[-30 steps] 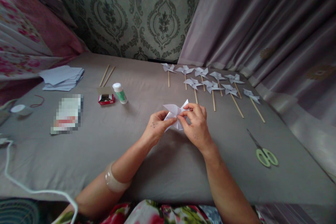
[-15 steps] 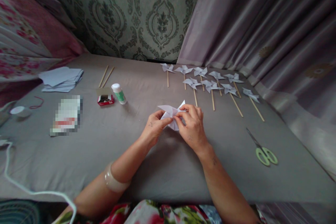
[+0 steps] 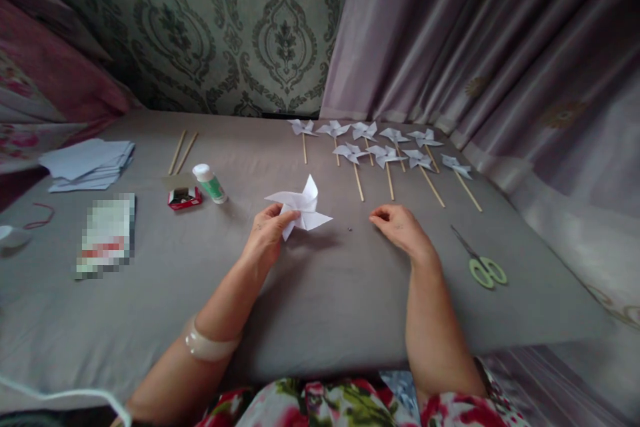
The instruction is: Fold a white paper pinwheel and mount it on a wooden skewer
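Note:
My left hand point(image 3: 271, 228) pinches a white paper pinwheel point(image 3: 306, 207) at its centre, the thumb pressed over the folded tips. The pinwheel has pointed blades and no stick shows on it. My right hand point(image 3: 403, 230) is apart from it, to the right, held low over the table. Its thumb and fingertips are pressed together, and whatever may be between them is too small to make out. A tiny dark metallic piece point(image 3: 349, 228) lies on the cloth between the two hands, a little left of my right fingertips.
Several finished pinwheels on sticks point(image 3: 385, 156) lie at the back right. Green-handled scissors point(image 3: 487, 271) rest at the right. Leftward are a glue bottle point(image 3: 211, 184), a small red box point(image 3: 185, 199), two wooden sticks point(image 3: 183, 153), a paper stack point(image 3: 90, 163) and a blurred packet point(image 3: 107, 235).
My right hand has let go of the pinwheel and moved right, down by the table. My left hand keeps the pinwheel, now showing its blades. The view has shifted slightly right.

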The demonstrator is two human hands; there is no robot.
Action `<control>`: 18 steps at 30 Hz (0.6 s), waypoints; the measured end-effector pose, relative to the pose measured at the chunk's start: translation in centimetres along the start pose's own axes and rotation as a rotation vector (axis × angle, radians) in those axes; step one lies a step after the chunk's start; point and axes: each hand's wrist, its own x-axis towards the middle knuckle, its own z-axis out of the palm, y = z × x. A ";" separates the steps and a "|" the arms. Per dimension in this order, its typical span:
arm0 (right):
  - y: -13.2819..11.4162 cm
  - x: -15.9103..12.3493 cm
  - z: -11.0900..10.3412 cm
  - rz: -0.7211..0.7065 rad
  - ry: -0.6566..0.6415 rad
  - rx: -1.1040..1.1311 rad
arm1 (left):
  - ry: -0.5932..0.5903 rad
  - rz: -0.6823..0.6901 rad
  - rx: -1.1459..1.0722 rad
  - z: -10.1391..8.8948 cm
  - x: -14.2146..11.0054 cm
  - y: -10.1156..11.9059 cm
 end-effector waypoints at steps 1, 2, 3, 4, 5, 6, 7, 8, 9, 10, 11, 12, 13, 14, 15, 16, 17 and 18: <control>-0.1 -0.1 0.2 -0.016 -0.047 -0.018 | 0.010 0.018 -0.001 -0.2 0.2 0.1; -0.4 -0.2 0.3 -0.036 -0.091 -0.021 | 0.016 0.034 -0.002 -0.3 0.3 0.3; -0.8 -0.3 0.4 -0.055 -0.134 -0.022 | 0.018 0.047 -0.003 -0.4 0.4 0.4; -1.3 -0.4 0.5 -0.069 -0.174 -0.028 | 0.016 0.056 -0.005 -0.5 0.5 0.5; -1.7 -0.5 0.6 -0.083 -0.209 -0.034 | 0.015 0.062 -0.006 -0.5 0.5 0.5; -2.1 -0.6 0.6 -0.093 -0.231 -0.043 | 0.015 0.066 -0.006 -0.6 0.5 0.5; -2.5 -0.7 0.6 -0.101 -0.241 -0.052 | 0.014 0.067 -0.005 -0.6 0.5 0.5; -2.8 -0.8 0.7 -0.108 -0.244 -0.066 | 0.011 0.066 -0.002 -0.6 0.5 0.4; -3.0 -0.9 0.8 -0.115 -0.239 -0.089 | 0.008 0.063 0.001 -0.6 0.5 0.3; -3.2 -1.0 0.9 -0.126 -0.232 -0.122 | 0.004 0.059 0.002 -0.6 0.5 0.2; -3.3 -1.1 1.1 -0.143 -0.223 -0.162 | 0.000 0.055 0.003 -0.6 0.5 0.1; -3.4 -1.1 1.3 -0.166 -0.214 -0.201 | -0.006 0.051 0.002 -0.6 0.5 0.1; -3.5 -1.2 1.5 -0.191 -0.203 -0.234 | -0.010 0.050 0.000 -0.6 0.5 0.0; -3.5 -1.3 1.7 -0.213 -0.190 -0.255 | -0.011 0.050 -0.002 -0.6 0.5 0.0; -3.4 -1.3 1.8 -0.227 -0.181 -0.259 | -0.013 0.049 -0.004 -0.6 0.5 -0.1; -3.3 -1.2 1.7 -0.230 -0.176 -0.244 | -0.015 0.047 -0.005 -0.6 0.5 -0.1; -3.1 -1.1 1.7 -0.221 -0.171 -0.215 | -0.014 0.045 -0.009 -0.6 0.5 -0.1; -2.9 -1.0 1.5 -0.203 -0.163 -0.177 | -0.014 0.043 -0.012 -0.6 0.5 -0.1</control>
